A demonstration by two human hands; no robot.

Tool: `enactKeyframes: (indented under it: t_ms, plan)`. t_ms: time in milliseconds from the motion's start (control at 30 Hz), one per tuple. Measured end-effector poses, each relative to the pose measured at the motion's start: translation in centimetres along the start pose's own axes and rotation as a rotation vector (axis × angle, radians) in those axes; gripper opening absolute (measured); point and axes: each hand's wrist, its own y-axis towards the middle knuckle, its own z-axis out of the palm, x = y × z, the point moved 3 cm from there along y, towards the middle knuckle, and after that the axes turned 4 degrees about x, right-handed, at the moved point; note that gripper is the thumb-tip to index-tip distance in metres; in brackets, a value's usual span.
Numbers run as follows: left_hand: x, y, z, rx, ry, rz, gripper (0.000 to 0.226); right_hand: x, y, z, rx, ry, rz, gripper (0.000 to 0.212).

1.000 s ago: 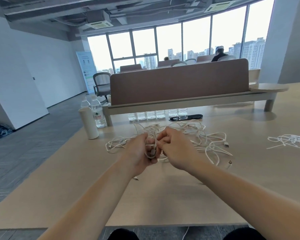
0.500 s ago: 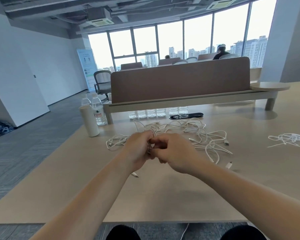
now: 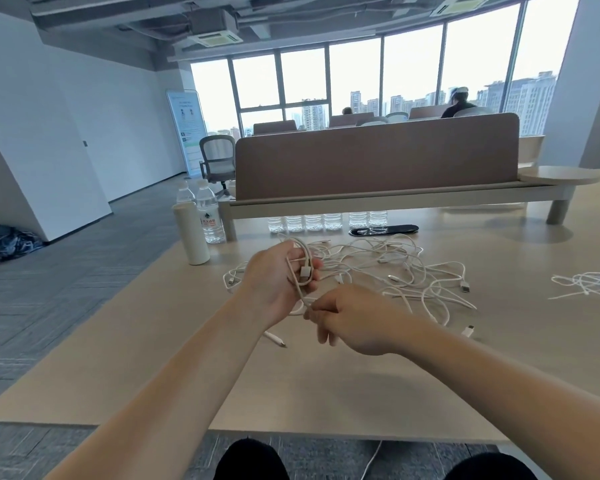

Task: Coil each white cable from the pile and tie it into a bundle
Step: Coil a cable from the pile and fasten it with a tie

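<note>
Fingers of the left hand (image 3: 278, 271) curled around a coiled white cable (image 3: 300, 268) above the bench (image 3: 222, 358), while the right hand (image 3: 352, 318) pinched that cable's loose end just below. Behind them the pile (image 3: 395, 268) of white cables lay spread on the bench, near a white bottle (image 3: 191, 233).

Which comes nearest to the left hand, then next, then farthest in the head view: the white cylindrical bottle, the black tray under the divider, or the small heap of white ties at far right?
From the left hand:
1. White cylindrical bottle, to its left, at the table edge.
2. Black tray, beyond and to the right, under the divider.
3. Heap of white ties, far right.
</note>
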Motion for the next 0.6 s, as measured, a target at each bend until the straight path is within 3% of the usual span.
enactKeyframes:
  t_ms: [300, 600]
  plan:
    - [-0.4, -0.3, -1.4, 0.026, -0.028, -0.043, 0.034, -1.1, 0.3, -0.1, 0.139, -0.047, 0.024, 0.026]
    - [-1.6, -0.4, -2.2, 0.031, 0.031, -0.006, 0.035, 1.1, -0.3, -1.5, -0.079, -0.311, -0.083, 0.027]
